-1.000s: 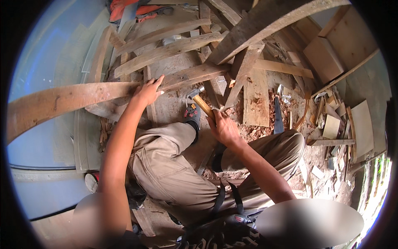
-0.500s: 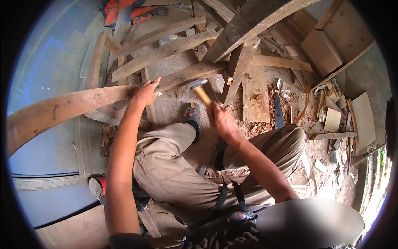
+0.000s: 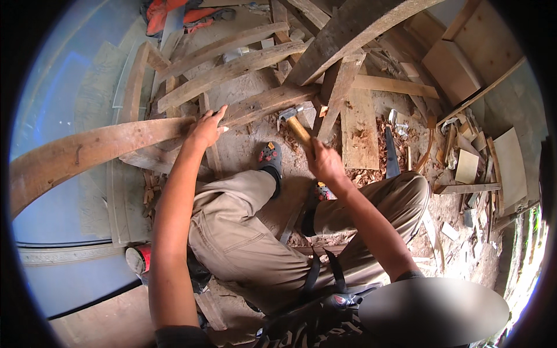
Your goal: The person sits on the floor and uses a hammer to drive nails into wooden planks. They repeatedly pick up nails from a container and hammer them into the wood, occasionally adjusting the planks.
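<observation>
My left hand lies on a long wooden beam, where a curved timber meets it. Its thumb and forefinger stick out apart; the other fingers are partly hidden. In my right hand is a hammer, gripped low on its light wooden handle. The metal head hangs in the air just on my side of the beam, apart from the wood. An upright post joins the beam's right end, beneath a thick slanting timber.
A handsaw lies among wood shavings beside a wide board. Offcuts are heaped at the right. Two curved ribs stretch across beyond the beam. A red can stands by the blue panel. My clog is below the beam.
My right hand and the hammer have shifted to the right, away from my left hand. My second clog now shows beneath the right wrist. The left hand stays in place on the beam.
</observation>
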